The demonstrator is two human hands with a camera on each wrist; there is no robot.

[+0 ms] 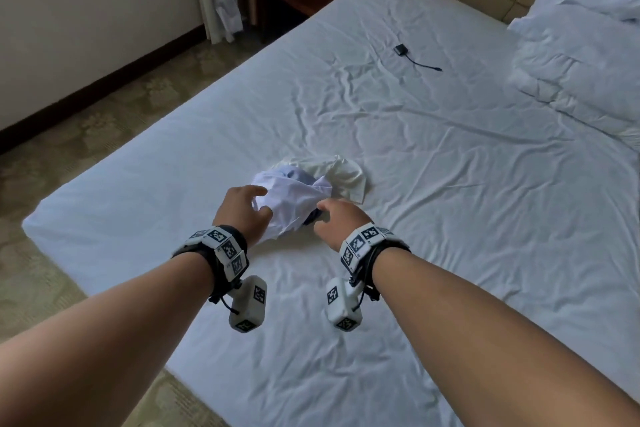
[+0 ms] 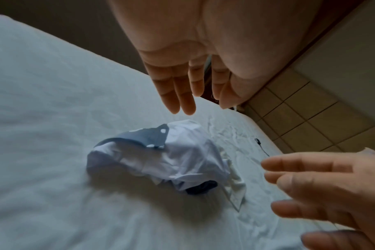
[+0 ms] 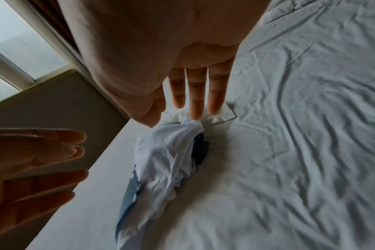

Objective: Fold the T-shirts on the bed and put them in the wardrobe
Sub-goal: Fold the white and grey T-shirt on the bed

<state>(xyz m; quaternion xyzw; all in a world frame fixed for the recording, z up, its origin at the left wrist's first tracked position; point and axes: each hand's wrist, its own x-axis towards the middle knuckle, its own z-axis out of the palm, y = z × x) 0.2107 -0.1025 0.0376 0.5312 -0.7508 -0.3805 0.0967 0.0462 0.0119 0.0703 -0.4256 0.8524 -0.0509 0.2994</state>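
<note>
My left hand (image 1: 244,210): fingers spread, holding nothing, at 9 o'clock of the pile.
My right hand (image 1: 337,220): loose, empty, at 4 o'clock.
T-shirts (image 1: 304,191): crumpled together mid-bed (image 1: 450,166), between my hands.

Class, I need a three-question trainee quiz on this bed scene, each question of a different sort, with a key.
1. True or false: the left hand already grips the crumpled light blue shirt.
2. Multiple choice: the cream shirt lies A) folded by the pillows, B) bunched against the blue shirt's far side, C) on the floor.
3. Fill in: near the pillows, on the sheet, lies a small black device with a ____.

Key: 1 false, both it and the right hand hover with fingers spread. 2 B. 3 cable.
</note>
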